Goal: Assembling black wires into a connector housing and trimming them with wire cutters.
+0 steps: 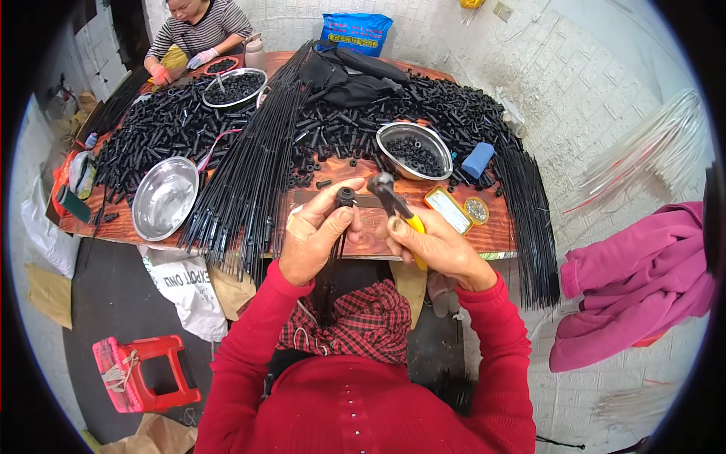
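Black ribbed plastic cap [345,197] on thin rods [333,257], pinched tight in my raised left hand [314,238]; my right hand [439,250] grips yellow-handled pliers [393,200] just right of it.

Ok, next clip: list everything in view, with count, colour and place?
wooden table: one, reddish brown, centre
thin rods: big bundle, black, across table middle; more at right edge
short tubes: large heaps, black, left and right of rods
steel bowls: three, silver, one empty at left, two holding tubes
foam roll: one, blue, right
flat tin: one, yellow-rimmed, near right hand
stool: one, red, floor lower left
cloth: one, pink, right
co-worker: one, striped top, far end
left hand: holds black rod with cap
right hand: holds yellow-handled pliers
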{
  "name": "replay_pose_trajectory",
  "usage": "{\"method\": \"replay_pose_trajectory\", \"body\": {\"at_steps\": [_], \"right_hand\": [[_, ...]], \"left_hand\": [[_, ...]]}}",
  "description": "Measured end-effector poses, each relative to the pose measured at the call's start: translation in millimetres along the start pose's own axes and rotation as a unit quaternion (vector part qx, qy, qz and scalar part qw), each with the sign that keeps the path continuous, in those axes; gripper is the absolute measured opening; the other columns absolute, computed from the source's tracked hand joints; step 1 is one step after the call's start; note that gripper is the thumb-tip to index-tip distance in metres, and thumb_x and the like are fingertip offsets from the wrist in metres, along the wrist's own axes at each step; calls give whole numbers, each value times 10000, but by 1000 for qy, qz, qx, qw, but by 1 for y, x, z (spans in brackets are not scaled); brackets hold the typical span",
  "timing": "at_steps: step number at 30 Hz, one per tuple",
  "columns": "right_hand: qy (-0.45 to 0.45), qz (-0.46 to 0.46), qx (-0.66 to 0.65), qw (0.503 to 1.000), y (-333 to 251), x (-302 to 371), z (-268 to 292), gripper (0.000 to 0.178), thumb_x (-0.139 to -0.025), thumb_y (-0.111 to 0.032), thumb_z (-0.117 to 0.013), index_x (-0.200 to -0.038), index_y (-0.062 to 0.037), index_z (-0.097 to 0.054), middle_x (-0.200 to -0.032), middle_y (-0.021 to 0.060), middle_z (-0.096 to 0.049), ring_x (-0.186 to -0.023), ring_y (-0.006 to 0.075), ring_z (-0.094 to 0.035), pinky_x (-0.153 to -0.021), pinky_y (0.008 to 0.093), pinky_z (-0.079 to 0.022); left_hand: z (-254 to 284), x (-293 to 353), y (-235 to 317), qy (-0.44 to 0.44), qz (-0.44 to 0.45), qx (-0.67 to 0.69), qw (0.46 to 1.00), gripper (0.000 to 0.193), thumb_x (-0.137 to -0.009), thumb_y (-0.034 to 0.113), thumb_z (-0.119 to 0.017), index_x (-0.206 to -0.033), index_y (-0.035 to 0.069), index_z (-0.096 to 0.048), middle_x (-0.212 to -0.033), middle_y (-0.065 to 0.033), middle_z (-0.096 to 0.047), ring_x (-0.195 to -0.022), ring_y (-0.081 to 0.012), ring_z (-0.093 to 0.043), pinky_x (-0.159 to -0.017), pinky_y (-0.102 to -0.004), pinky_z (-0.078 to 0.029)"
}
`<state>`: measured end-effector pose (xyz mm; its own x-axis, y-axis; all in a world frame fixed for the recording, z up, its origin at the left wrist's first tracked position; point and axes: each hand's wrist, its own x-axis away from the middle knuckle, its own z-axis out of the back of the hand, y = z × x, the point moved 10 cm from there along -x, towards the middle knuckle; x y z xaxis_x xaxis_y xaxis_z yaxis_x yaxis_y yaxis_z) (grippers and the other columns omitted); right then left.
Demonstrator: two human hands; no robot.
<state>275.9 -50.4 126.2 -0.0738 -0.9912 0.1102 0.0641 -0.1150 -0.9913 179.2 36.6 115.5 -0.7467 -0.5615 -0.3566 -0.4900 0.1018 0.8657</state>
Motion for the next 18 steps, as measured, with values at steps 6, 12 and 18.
{"method": "replay_pose_trajectory", "body": {"at_steps": [6,12,18], "right_hand": [[-32,-47,166,985,11,13,6,302,-983,-316,-511,-948,-19,-550,-760,28,-601,-652,92,-575,-601,252,-486],[-73,-14,237,969,-9,9,1,288,-992,-291,-498,-962,-9,-550,-812,57,-626,-724,117,-617,-659,283,-509],[-103,-42,155,982,-1,8,-4,312,-999,-296,-482,-990,7,-555,-853,88,-635,-765,140,-635,-695,290,-527]], "left_hand": [[-6,-2,1,1,22,-27,999,420,-973,145,-536,-1361,3,-463,-839,-17,-585,-736,-74,-543,-717,-230,-475],[-7,1,-2,-6,38,-25,999,398,-976,123,-519,-1349,-7,-470,-871,-18,-593,-758,-68,-549,-723,-225,-476],[-4,1,0,16,28,-27,999,402,-958,169,-573,-1318,2,-509,-829,-26,-611,-738,-82,-570,-700,-217,-475]]}}
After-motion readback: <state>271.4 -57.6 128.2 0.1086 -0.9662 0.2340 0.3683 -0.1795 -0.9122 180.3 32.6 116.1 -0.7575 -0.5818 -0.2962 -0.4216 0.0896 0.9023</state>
